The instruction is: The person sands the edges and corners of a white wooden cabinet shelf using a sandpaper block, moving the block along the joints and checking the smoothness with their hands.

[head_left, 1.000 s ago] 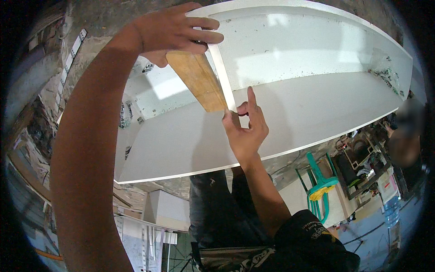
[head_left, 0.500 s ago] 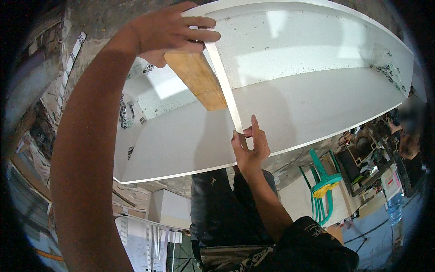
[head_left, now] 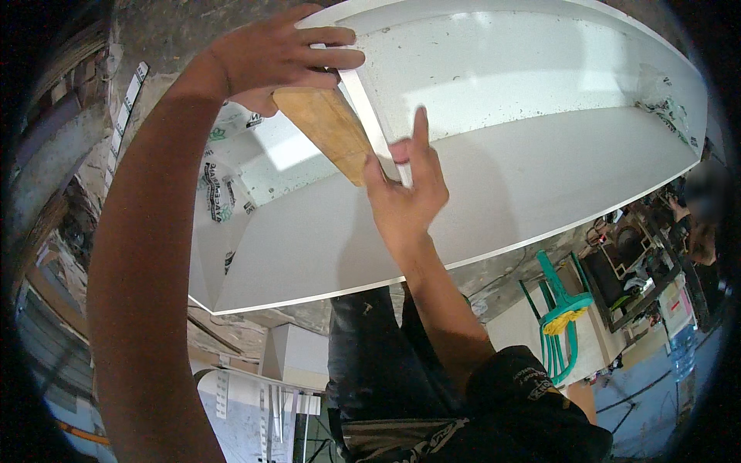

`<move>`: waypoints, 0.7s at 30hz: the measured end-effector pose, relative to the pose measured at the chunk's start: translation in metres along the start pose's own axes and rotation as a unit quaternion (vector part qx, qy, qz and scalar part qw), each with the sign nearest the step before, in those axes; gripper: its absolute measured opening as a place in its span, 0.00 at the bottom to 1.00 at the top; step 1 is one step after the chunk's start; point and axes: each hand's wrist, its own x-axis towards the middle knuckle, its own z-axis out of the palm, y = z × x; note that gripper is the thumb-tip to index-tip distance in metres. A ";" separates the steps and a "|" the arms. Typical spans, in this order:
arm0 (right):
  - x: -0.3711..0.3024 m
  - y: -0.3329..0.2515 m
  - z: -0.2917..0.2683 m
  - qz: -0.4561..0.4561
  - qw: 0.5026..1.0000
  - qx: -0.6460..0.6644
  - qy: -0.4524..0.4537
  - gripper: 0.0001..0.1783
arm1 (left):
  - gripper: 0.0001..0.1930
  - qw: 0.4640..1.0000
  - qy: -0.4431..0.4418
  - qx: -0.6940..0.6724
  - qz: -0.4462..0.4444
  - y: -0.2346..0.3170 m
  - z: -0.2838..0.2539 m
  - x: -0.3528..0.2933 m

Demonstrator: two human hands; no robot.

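A large white open-topped cabinet box (head_left: 494, 185) lies before me, with a narrow white panel (head_left: 360, 96) standing across its inside as a divider. Against the panel's left face rests a tan wooden block (head_left: 324, 127). At the far end, my left hand (head_left: 289, 58) is closed over the panel's top edge; its fingers reach to the right side and its thumb lies by the wooden block. My right hand (head_left: 413, 185) pinches the panel edge farther toward me, thumb on the left, fingers on the right, with the index finger stretched out. The panel's lower edge is hidden.
Printed clear plastic film (head_left: 218, 193) clings in the box's left corner, and more film (head_left: 664, 116) in the right one. A green plastic chair (head_left: 557, 309) with a yellow cloth (head_left: 563, 320) stands at the right. Behind it sits a cluttered bench (head_left: 637, 262). A white box (head_left: 297, 351) stands lower left.
My right hand has slid away from me along the panel edge, from near the box's front rim to beside the wooden block's lower end. My left hand keeps its hold.
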 end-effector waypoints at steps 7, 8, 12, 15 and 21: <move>0.030 -0.004 0.020 -0.011 0.999 0.040 -0.001 0.52 | 0.42 1.000 0.006 -0.015 -0.008 0.000 0.002 -0.002; 0.029 -0.003 0.017 -0.011 0.999 0.037 -0.005 0.52 | 0.43 1.000 0.003 -0.018 -0.009 -0.001 0.001 -0.001; 0.018 -0.003 0.005 0.024 0.998 0.034 -0.038 0.53 | 0.44 1.000 -0.001 -0.016 0.000 -0.001 0.003 -0.003; 0.014 -0.003 -0.004 0.057 0.996 0.039 -0.062 0.52 | 0.43 1.000 0.000 -0.002 0.019 -0.003 -0.002 -0.001; -0.003 0.000 -0.017 0.078 0.993 0.047 -0.071 0.51 | 0.43 1.000 0.019 -0.017 0.018 -0.004 -0.002 -0.002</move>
